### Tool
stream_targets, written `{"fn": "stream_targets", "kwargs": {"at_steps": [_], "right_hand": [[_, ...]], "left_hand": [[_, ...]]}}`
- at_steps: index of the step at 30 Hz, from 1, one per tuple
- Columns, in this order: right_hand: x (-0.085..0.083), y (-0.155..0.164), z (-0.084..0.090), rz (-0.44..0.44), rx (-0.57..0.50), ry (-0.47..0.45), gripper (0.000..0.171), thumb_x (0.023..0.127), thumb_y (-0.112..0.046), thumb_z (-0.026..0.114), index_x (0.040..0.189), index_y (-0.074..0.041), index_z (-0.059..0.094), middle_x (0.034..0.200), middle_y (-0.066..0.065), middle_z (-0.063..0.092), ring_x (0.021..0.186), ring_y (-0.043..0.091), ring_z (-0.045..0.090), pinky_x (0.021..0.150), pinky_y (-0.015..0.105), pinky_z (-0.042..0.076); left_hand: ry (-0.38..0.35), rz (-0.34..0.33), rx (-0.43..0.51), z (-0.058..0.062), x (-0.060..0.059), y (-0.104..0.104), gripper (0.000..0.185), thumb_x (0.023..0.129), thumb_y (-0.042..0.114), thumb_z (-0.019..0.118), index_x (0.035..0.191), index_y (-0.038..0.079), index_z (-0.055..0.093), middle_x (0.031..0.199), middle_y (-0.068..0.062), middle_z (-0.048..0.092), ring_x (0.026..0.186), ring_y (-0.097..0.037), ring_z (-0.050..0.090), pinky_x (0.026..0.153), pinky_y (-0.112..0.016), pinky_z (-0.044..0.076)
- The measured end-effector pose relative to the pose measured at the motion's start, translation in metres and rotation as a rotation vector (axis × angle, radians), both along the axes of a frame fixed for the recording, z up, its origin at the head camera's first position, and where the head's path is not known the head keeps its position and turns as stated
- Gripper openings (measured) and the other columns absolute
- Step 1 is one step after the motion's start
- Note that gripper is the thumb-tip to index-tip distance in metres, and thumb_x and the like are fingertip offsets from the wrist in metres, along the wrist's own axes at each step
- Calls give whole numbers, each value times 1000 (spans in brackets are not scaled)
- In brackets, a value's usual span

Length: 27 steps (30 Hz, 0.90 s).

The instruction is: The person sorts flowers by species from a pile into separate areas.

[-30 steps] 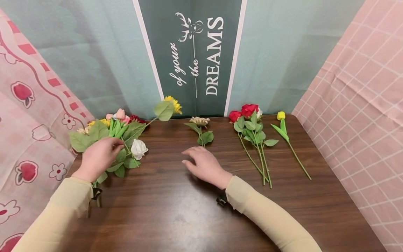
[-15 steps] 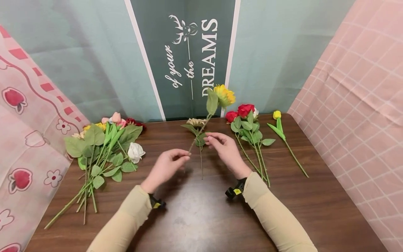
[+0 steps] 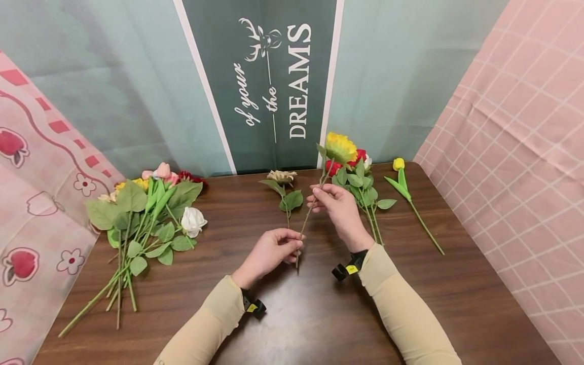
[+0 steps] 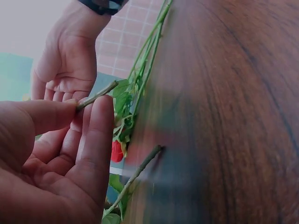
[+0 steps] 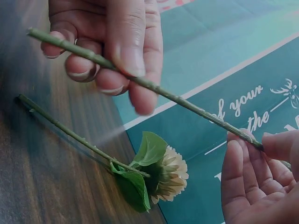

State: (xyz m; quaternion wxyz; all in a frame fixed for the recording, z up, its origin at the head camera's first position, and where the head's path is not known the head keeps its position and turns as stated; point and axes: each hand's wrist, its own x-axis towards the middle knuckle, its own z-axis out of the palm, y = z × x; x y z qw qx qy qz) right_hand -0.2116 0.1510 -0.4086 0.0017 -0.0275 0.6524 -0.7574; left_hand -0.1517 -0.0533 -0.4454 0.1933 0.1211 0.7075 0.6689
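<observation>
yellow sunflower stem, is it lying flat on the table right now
No, the left hand and right hand hold the yellow sunflower stem above the table.

On the far wall hangs a dark green fabric banner with white side stripes (image 3: 274, 76), and it carries the only readable writing. Turned sideways, reading from bottom to top, it says "of your" in white script on the left, "the" in script along a thin white line in the middle, and "DREAMS" in white capitals on the right. A white line-drawn stag's head with antlers (image 3: 259, 34) tops the line. The right wrist view shows "your" and that stag again (image 5: 289, 91).
</observation>
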Motion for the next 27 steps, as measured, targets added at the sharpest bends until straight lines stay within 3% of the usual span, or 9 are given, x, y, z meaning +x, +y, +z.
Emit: {"fn": "stream_targets", "kwargs": {"at_steps": [7,14,19,23,27], "right_hand": [[-1,-3,-6,46,11,-24,39,99,-17,70,123,13,63,92,15,76,83,24,74,71,32,61],[3,-12,-13,90,18,-43,25,98,-10,70,116,8,69,91,17,75,76,19,73,70,32,62],[6,-21,-18,107,33,-48,30,98,-6,69,119,15,65,93,22,74,75,17,72,68,32,62],[6,-24,-21,121,77,-38,33,99,-7,68,122,16,64,96,25,73,76,17,72,68,30,62],[7,-26,-23,155,192,-16,36,103,-14,64,127,11,63,101,24,73,86,25,73,75,33,62]], "left_hand": [[28,16,-55,-2,-3,1,26,98,7,69,117,-11,67,100,-26,72,73,-18,70,71,-43,63],[88,98,-110,6,-9,3,20,97,12,71,110,-4,70,96,-25,72,69,-24,71,71,-48,62],[95,122,-113,2,-12,1,16,96,10,73,105,-3,71,92,-25,72,67,-18,70,69,-47,63],[106,111,-143,1,-14,-1,18,96,8,71,108,-5,70,91,-19,73,68,-17,70,68,-42,63],[115,130,-156,1,-17,-7,19,96,6,70,110,-6,68,92,-14,73,69,-18,70,67,-40,63]]}}
